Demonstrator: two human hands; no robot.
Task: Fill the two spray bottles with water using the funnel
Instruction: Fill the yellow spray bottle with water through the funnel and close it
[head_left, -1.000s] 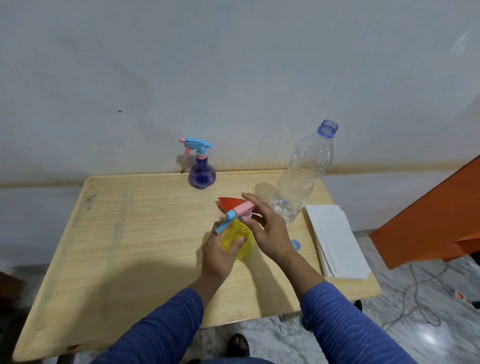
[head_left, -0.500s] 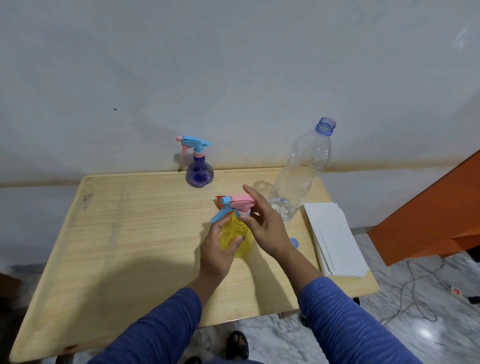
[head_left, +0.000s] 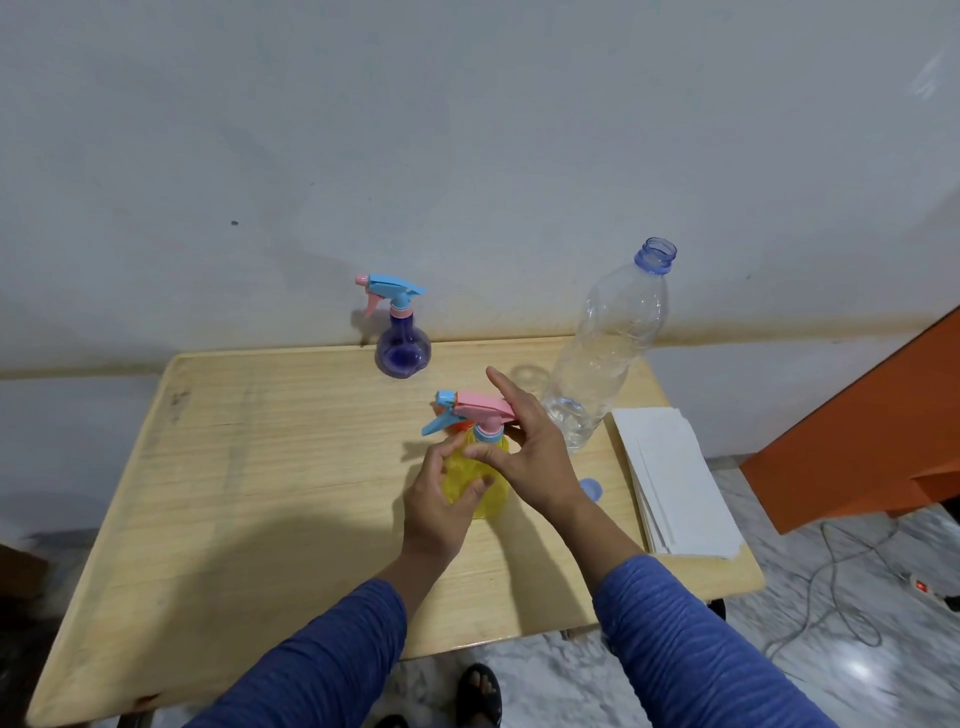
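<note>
Yellow spray bottle (head_left: 480, 480) between both hands, left hand (head_left: 439, 501), right hand (head_left: 530, 452)

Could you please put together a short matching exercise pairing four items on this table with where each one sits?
Things:
1. purple round spray bottle
2. yellow plastic spray bottle
3. clear tall plastic water bottle
4. white stack of paper sheets

Places:
A. along the table's right edge
B. held between the left hand and right hand
C. by the wall at the table's far edge
D. uncapped, standing just left of the paper

Pairs: 1-C, 2-B, 3-D, 4-A
</note>
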